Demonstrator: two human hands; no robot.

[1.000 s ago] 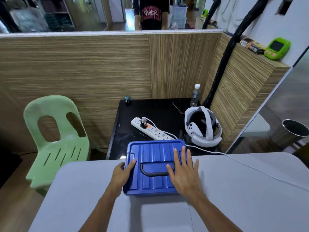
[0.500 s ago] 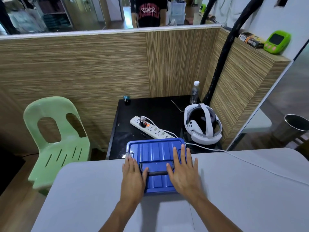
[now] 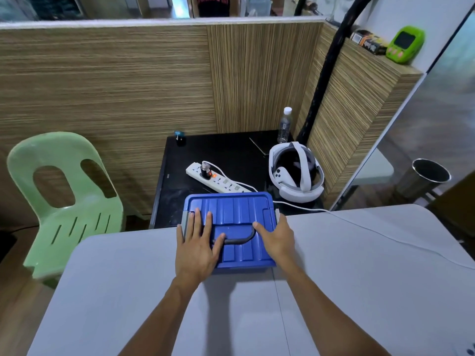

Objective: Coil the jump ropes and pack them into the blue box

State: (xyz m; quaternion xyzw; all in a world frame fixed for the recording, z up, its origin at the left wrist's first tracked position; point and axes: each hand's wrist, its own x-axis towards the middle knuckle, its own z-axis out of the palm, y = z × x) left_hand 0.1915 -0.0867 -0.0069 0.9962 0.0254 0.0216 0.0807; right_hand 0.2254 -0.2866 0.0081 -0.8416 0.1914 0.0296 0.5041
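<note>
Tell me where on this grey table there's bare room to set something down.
The grey table is bare left of the blue box and near the front edge between the forearms. Right of the box is open too, up to the white cable. The black side table is crowded.

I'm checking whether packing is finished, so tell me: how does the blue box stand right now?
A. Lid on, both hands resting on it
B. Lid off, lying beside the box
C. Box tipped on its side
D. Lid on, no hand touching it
A: the blue box is upright with its lid on; the left hand lies flat on top, the right hand at its right edge.
</note>
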